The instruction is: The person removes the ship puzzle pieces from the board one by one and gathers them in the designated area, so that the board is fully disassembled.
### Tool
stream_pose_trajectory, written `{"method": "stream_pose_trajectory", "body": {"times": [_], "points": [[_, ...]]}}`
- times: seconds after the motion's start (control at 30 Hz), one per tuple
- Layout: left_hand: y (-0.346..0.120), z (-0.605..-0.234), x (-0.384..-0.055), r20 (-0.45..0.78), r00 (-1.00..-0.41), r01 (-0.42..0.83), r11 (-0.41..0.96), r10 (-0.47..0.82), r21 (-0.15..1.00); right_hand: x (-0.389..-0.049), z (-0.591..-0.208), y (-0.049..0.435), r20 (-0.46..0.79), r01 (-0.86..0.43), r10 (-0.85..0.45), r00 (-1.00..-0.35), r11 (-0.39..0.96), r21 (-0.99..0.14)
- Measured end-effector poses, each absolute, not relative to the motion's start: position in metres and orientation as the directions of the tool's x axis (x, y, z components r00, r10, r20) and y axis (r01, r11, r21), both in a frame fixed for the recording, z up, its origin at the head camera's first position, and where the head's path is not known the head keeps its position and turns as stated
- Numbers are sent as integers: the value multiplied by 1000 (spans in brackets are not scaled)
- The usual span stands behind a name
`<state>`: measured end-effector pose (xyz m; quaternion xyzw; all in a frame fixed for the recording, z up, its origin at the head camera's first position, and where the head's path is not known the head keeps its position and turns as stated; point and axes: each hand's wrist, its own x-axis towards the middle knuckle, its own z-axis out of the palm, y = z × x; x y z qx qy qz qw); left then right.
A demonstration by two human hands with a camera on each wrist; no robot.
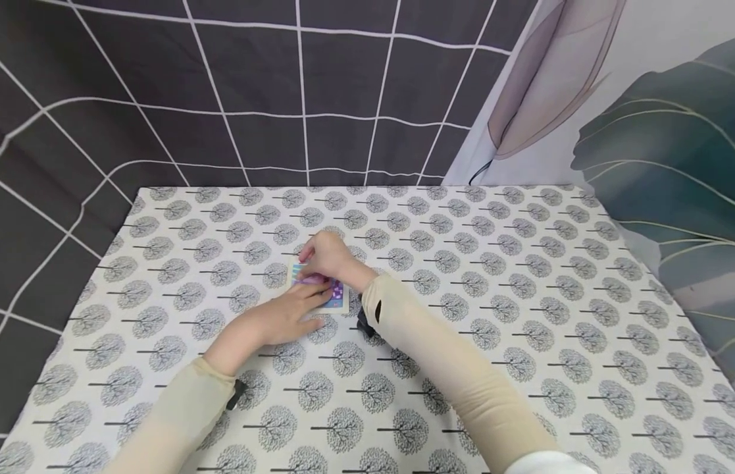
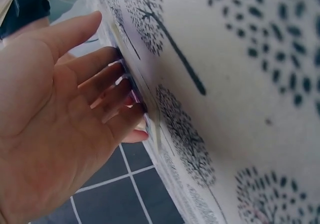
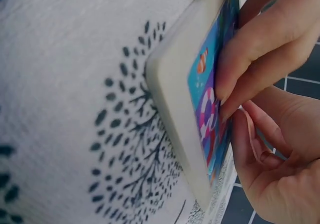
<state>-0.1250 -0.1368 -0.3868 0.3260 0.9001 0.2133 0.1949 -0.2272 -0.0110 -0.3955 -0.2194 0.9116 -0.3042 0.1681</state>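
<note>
A flat board [image 1: 345, 307] with a pale raised border and a bright sea picture lies on the cloth. In the right wrist view its border [image 3: 172, 101], an orange fish [image 3: 202, 61] and a pink-and-white ring [image 3: 207, 108] show. My left hand [image 1: 284, 317] reaches over from the left, fingers extended and touching the picture. Beyond it my right hand [image 1: 327, 255] bends down over the board's far part, fingers curled and fingertips right at the surface; I cannot tell whether it pinches anything. The left wrist view shows the left palm [image 2: 65, 98] and the fingertips against the board's edge.
A white cloth [image 1: 491, 316] printed with grey trees covers the table. Behind it hangs a dark curtain [image 1: 254, 79] with white grid lines, and a pale curtain with leaf shapes [image 1: 657, 151] hangs at the right. Dark wrist straps [image 1: 367, 324] show under the sleeves.
</note>
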Motion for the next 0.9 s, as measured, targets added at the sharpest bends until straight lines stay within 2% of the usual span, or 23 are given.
{"method": "stream_pose_trajectory", "body": {"times": [0.2, 0.4, 0.57, 0.9], "points": [[-131, -384, -124, -113, -737, 566, 700, 666, 436, -225, -386, -11, -129, -363, -529, -839, 719, -593], [-126, -384, -121, -149, -740, 541, 712, 656, 447, -225, -385, -7, -186, -338, -535, -824, 728, -597], [-123, -386, -123, -137, -728, 571, 705, 672, 422, -232, -384, -3, -235, -341, -566, -790, 725, -598], [-130, -385, -120, -139, -735, 546, 701, 663, 458, -225, -381, -17, -286, -333, -534, -795, 780, -530]]}}
